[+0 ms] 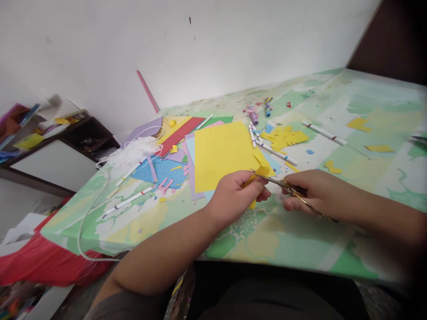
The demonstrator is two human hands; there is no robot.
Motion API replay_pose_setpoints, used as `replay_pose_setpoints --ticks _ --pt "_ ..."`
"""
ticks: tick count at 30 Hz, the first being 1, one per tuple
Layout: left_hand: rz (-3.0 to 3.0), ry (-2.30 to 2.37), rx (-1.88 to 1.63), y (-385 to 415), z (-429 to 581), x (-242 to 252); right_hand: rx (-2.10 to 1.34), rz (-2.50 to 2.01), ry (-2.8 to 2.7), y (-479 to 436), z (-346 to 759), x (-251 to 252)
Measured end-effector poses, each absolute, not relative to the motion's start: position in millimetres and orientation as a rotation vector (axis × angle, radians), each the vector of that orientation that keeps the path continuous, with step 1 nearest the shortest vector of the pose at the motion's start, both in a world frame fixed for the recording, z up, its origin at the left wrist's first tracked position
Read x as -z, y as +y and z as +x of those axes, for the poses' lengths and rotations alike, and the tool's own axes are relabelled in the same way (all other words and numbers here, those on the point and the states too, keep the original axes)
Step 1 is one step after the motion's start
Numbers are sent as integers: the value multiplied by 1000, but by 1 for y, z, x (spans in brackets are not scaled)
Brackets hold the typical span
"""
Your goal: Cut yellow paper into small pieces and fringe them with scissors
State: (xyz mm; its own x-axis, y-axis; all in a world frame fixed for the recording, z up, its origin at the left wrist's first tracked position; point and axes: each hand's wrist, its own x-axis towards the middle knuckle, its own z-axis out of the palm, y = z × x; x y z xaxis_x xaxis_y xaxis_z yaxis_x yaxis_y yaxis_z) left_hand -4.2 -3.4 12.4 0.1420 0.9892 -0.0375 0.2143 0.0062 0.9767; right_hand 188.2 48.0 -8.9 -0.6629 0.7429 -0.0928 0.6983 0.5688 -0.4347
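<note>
Between the fingers of my left hand (pixel 238 191) is a small piece of yellow paper (pixel 262 170), its upper edge cut into a fringe. My right hand (pixel 312 191) grips a pair of scissors (pixel 293 190) with gold-coloured handles. The scissor blades reach left to the yellow piece, close to my left fingertips; whether they are cutting into it I cannot tell. Behind my left hand lies a larger yellow sheet (pixel 220 153), resting on purple and light blue sheets. A heap of yellow paper scraps (pixel 285 137) lies beyond the scissors.
White string (pixel 136 151) lies tangled at the left, by a red strip (pixel 182 135) and blue paper (pixel 160 169). Several white markers are scattered about, one marker (pixel 323 133) at the right. Small paper rolls (pixel 253 115) stand near the wall. The patterned tablecloth (pixel 253 246) ends before my lap.
</note>
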Motion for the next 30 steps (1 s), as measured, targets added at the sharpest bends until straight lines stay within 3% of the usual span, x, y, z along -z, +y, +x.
replay_pose_setpoints --ticks 23,30 --pt "1324 1270 -973 -4 -2 -16 -628 -1382 -2646 48 185 3" --pt "1314 1253 -1002 -4 -2 -15 -612 -1245 -2678 50 188 9"
